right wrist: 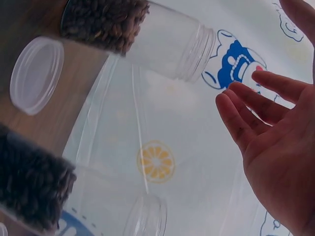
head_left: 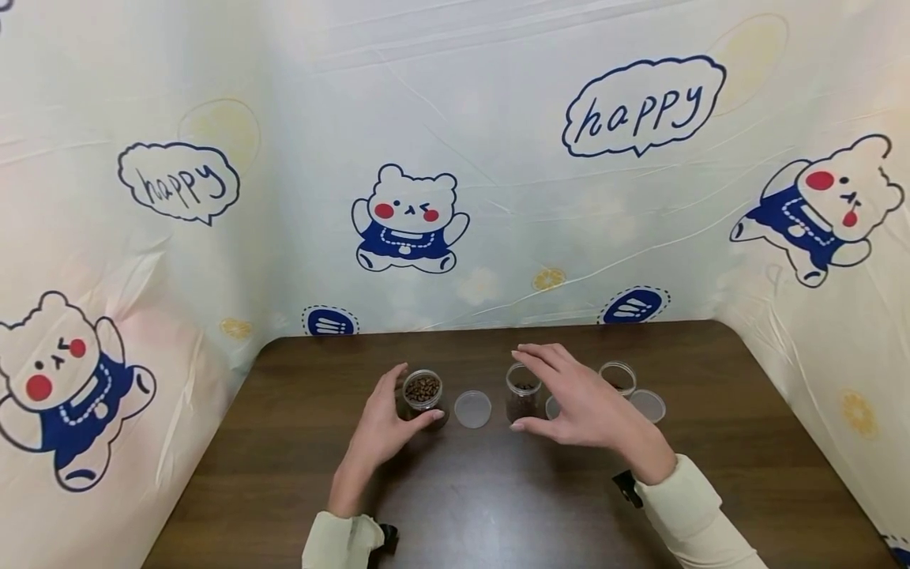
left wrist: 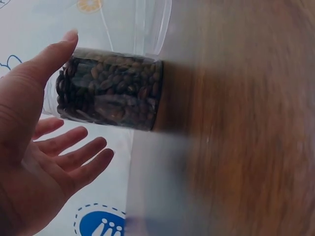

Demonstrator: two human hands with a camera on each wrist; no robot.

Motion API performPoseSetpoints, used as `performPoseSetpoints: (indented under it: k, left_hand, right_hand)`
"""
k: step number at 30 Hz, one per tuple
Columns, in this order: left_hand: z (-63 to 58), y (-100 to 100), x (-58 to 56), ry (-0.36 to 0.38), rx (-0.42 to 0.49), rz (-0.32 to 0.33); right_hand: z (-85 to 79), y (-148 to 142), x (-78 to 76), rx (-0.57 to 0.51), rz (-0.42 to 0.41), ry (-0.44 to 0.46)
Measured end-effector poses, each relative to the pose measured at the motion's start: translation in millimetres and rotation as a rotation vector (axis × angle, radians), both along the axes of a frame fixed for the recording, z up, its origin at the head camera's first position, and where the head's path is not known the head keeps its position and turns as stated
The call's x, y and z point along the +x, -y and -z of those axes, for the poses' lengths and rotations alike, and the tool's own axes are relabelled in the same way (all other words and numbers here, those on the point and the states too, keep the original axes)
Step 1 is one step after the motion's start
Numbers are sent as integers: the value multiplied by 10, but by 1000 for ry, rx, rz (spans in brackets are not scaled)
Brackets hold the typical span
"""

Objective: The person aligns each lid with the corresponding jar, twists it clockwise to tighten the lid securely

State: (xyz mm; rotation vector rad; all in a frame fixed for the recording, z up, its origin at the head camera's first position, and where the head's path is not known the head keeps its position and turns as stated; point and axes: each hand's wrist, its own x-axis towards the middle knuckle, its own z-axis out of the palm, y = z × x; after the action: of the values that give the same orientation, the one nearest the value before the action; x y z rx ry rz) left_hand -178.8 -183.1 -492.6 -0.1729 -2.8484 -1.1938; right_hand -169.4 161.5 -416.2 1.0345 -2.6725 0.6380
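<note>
My left hand (head_left: 384,427) stands around a clear jar (head_left: 423,389) nearly full of coffee beans, thumb on the near side, fingers on the far side. In the left wrist view, the thumb overlaps the jar's upper part and the fingers extend loosely beside it. My right hand (head_left: 579,395) is spread next to a middle jar (head_left: 522,401), about half filled with beans. The right wrist view shows its fingers (right wrist: 268,103) apart from that jar's glass mouth. Behind the right hand, a third jar (head_left: 622,374) is partly hidden; beans (right wrist: 34,182) fill its lower part.
One round translucent lid (head_left: 472,409) lies between the left and middle jars. Another lid (right wrist: 37,76) sits between the middle and right jars, and a third (head_left: 647,406) lies right of the right jar. A printed curtain (head_left: 498,158) surrounds the brown wooden table (head_left: 469,506).
</note>
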Motion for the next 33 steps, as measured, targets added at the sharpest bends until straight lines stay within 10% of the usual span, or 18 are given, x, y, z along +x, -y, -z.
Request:
performPoseSetpoints:
  k: [18,33]
  left_hand:
    - [98,-45,-22,-17,72,-33]
    - [155,-9,-50,18,103,-22]
  right_hand:
    - [49,431,30,24,-59,-43]
    - [185,790,63,78,-72,110]
